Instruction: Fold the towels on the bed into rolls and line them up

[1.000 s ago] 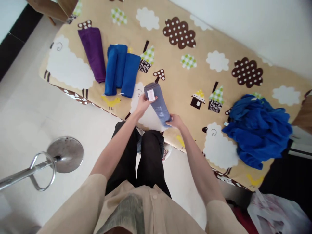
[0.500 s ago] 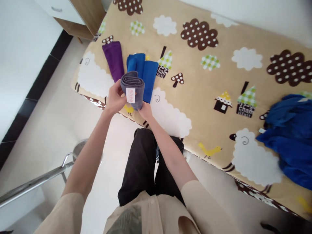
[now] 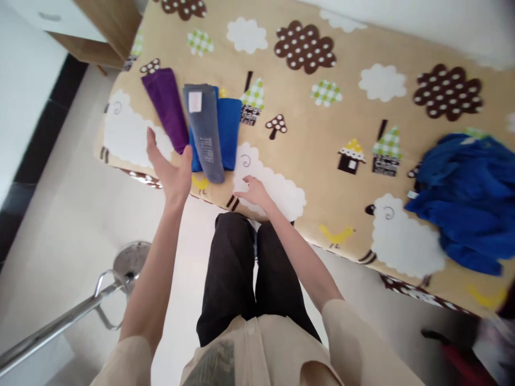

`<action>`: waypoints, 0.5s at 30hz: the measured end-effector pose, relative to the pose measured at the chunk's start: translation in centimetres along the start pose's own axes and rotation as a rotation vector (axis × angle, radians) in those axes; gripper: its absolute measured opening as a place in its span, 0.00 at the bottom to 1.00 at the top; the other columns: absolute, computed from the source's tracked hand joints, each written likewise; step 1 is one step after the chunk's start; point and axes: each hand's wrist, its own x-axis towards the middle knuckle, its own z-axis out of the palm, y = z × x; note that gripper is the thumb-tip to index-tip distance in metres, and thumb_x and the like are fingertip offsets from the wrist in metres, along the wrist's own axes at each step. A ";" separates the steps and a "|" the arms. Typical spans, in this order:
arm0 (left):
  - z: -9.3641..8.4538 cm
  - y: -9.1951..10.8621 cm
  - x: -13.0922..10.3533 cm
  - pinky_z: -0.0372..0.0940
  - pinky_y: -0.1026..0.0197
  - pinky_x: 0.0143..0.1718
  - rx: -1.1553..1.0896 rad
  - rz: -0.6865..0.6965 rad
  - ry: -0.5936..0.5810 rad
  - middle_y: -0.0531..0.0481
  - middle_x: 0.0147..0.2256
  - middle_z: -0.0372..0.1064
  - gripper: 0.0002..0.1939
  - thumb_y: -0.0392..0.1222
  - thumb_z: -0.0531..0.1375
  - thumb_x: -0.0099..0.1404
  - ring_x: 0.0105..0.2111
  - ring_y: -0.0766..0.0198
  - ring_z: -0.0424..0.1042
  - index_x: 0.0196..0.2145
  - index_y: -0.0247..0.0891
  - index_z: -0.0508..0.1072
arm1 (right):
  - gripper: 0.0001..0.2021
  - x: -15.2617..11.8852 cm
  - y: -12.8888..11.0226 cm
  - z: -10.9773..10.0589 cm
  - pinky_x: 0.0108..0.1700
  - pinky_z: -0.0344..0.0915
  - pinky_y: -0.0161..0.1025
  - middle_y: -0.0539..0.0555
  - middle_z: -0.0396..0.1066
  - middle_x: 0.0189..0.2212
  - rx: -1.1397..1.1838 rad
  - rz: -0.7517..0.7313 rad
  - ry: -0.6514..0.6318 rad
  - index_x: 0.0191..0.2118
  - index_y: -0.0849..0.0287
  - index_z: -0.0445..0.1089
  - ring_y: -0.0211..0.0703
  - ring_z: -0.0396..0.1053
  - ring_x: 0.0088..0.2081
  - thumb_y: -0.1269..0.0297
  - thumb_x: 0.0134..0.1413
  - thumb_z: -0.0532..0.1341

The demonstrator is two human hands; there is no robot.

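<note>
A grey folded towel (image 3: 205,134) with a white label lies lengthwise on the bed, partly over folded blue cloth (image 3: 230,128). Left of it rests a folded purple cloth (image 3: 167,107). My left hand (image 3: 171,169), fingers spread, hovers over the near edge of the bed beside the purple cloth's lower end and holds nothing. To the right of the grey towel's near end is my right hand (image 3: 255,194), also empty, its fingers apart and slightly curved.
The bed carries a tan sheet (image 3: 306,155) printed with sheep and clouds. A rumpled blue cloth pile (image 3: 470,198) lies at the right. A metal stand with a rail (image 3: 60,324) is on the floor at left, and a cabinet (image 3: 88,27) stands at the upper left.
The grey towel, held between both hands before, now lies on top of the blue cloth. Both hands have let go and moved apart, left hand leftward, right hand rightward.
</note>
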 end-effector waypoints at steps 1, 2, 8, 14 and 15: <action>-0.2 0.9 -2.0 0.40 0.40 0.76 0.048 0.017 -0.070 0.48 0.75 0.44 0.40 0.61 0.61 0.70 0.76 0.48 0.38 0.73 0.48 0.54 | 0.26 -1.9 2.2 -1.9 0.59 0.71 0.51 0.63 0.76 0.53 0.050 0.029 0.026 0.54 0.60 0.71 0.53 0.76 0.52 0.57 0.51 0.73; -0.4 1.8 -4.4 0.41 0.40 0.76 0.111 0.032 -0.187 0.48 0.74 0.47 0.36 0.58 0.61 0.71 0.76 0.47 0.41 0.71 0.50 0.57 | 0.23 -3.9 4.8 -4.0 0.57 0.72 0.49 0.61 0.76 0.52 0.099 0.067 0.061 0.54 0.58 0.72 0.50 0.77 0.50 0.56 0.55 0.70; -0.3 3.0 -21.0 0.50 0.23 0.68 0.415 0.140 -0.638 0.36 0.75 0.43 0.34 0.51 0.57 0.70 0.74 0.30 0.41 0.71 0.45 0.61 | 0.20 -18.2 21.1 -19.9 0.59 0.70 0.48 0.65 0.73 0.58 -0.011 0.574 0.614 0.56 0.61 0.70 0.49 0.75 0.53 0.64 0.59 0.61; 2.4 2.5 -25.9 0.56 0.10 0.53 0.628 0.235 -0.579 0.35 0.76 0.36 0.45 0.46 0.61 0.64 0.72 0.18 0.39 0.75 0.52 0.52 | 0.27 -28.1 30.9 -31.6 0.71 0.55 0.54 0.69 0.62 0.66 -0.309 0.847 0.853 0.62 0.64 0.69 0.54 0.57 0.70 0.67 0.56 0.58; 2.9 2.6 -25.7 0.57 0.10 0.51 0.639 0.244 -0.573 0.35 0.76 0.36 0.47 0.47 0.60 0.63 0.72 0.17 0.40 0.76 0.52 0.50 | 0.28 -28.7 31.8 -32.8 0.71 0.55 0.55 0.68 0.59 0.68 -0.321 0.862 0.854 0.63 0.62 0.69 0.55 0.55 0.71 0.67 0.56 0.58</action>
